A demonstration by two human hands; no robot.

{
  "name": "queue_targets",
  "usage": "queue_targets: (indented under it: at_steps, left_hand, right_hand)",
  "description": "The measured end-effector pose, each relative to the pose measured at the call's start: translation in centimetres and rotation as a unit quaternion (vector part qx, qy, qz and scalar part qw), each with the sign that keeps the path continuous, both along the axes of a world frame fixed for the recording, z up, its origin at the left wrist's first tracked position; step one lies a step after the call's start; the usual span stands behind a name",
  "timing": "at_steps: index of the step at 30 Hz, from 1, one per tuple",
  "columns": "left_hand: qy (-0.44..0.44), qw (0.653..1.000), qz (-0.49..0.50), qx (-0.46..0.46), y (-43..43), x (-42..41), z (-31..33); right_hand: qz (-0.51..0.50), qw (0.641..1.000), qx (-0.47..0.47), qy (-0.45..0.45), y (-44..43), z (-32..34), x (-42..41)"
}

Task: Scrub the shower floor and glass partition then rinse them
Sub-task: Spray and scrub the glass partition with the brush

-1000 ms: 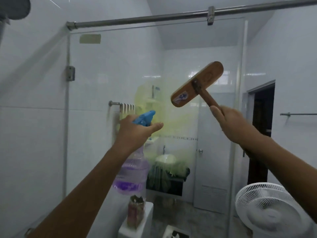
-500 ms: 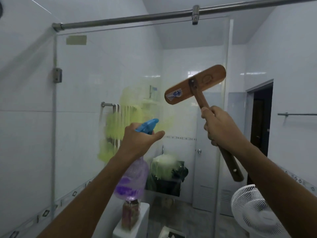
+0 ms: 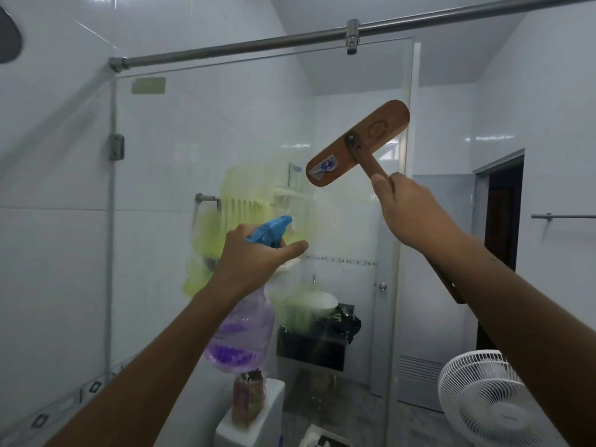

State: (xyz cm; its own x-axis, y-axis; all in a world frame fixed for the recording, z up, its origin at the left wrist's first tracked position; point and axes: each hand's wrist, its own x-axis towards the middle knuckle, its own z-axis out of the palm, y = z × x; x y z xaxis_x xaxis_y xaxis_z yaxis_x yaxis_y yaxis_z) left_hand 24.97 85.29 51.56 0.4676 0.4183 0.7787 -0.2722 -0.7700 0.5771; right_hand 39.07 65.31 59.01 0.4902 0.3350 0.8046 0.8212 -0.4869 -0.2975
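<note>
A person stands facing the glass partition (image 3: pixel 193 150) of a shower, which hangs upright from a steel rail (image 3: pixel 258 45) overhead and is clamped to the tiled wall by a metal hinge (image 3: pixel 116 146) on the left. The left hand (image 3: pixel 254 261) has its grip wrapped round the neck of a clear spray bottle (image 3: pixel 240 330) holding purple liquid, its blue trigger head (image 3: pixel 271 229) aimed at the pane and one digit stretched forward beneath the nozzle. The right hand (image 3: pixel 406 214) has its grip clenched round the handle of a wooden scrub brush (image 3: pixel 358 143), raised with its head tilted near the right edge of the glass; whether the bristles touch the pane cannot be told. A blue-and-white sticker (image 3: pixel 324 166) and a round embossed stamp (image 3: pixel 377 128) mark the back of the brush head, neither legible. A pale rectangular label (image 3: pixel 148 85) near the top left of the glass is also unreadable. A yellow-green film (image 3: pixel 213 240) smears the middle of the pane. Beyond the glass are a white basin (image 3: pixel 319 301) and a towel rail (image 3: pixel 206 199); a white fan (image 3: pixel 483 401) stands at lower right.
</note>
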Motion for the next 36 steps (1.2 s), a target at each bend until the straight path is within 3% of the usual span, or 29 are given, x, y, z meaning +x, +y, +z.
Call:
queue_targets:
  at_steps: [12,16,21,24,27,29,32,33,36]
  left_hand:
    - [-0.041,0.998,0.028,-0.036,-1.9,-1.8,0.4]
    - [0.004,0.999,0.022,-0.031,-1.6,-1.9,0.1]
    - [-0.021,0.996,0.016,-0.082,-0.8,-1.9,-0.1]
    - [-0.031,0.996,0.027,-0.083,-0.1,-2.6,0.1]
    - [-0.041,0.996,0.036,-0.066,0.6,-3.2,0.1]
    - [-0.044,0.996,0.033,-0.065,1.0,-3.4,0.2]
    - [-0.058,0.995,0.031,-0.074,1.5,-3.4,0.2]
    - [-0.062,0.995,0.031,-0.078,1.4,-3.4,0.2]
    - [-0.059,0.994,0.023,-0.089,1.3,-3.4,-0.1]
  right_hand:
    - [-0.014,1.000,-0.026,0.011,-1.5,0.5,-0.6]
    - [-0.028,0.999,-0.031,-0.006,-1.7,0.7,-0.4]
    - [-0.027,1.000,-0.013,0.007,-0.8,-0.2,-1.3]
    - [-0.030,0.989,-0.143,-0.031,-0.1,-5.6,-2.1]
    - [-0.049,0.948,-0.299,-0.095,-0.3,-8.6,-3.2]
    - [-0.074,0.953,-0.269,-0.115,-0.3,-5.8,-2.6]
    - [-0.079,0.990,-0.105,-0.050,-0.5,-0.1,-1.5]
    - [-0.072,0.992,-0.092,-0.045,-0.4,0.3,-1.5]
    - [-0.083,0.961,-0.240,-0.110,0.7,-3.7,-2.5]
